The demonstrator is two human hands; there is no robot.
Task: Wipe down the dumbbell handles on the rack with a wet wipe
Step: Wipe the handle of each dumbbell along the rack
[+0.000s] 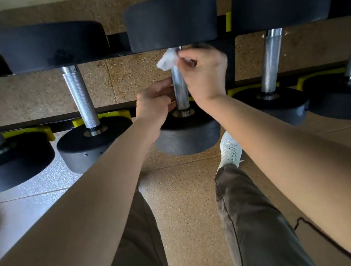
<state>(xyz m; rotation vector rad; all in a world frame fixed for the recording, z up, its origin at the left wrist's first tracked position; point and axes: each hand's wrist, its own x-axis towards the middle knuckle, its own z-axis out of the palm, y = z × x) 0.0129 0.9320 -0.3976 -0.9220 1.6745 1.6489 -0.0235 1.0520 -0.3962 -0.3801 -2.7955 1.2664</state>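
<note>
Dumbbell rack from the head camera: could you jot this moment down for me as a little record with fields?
rack: five dumbbells in view, side by side
being wiped: middle dumbbell handle, at its far end
right hand: pinches the wet wipe against that handle
left hand: curled fingers touch the handle's near part; grip unclear
below: white shoe on speckled floor

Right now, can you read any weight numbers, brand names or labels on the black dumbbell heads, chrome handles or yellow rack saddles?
No readable text anywhere in view.
Black round dumbbell heads: no numbers or brand visible.
Knurled chrome handles: unmarked.
Yellow rack saddles: plain.
Crumpled white wipe pinched in the right hand: no print.
</note>
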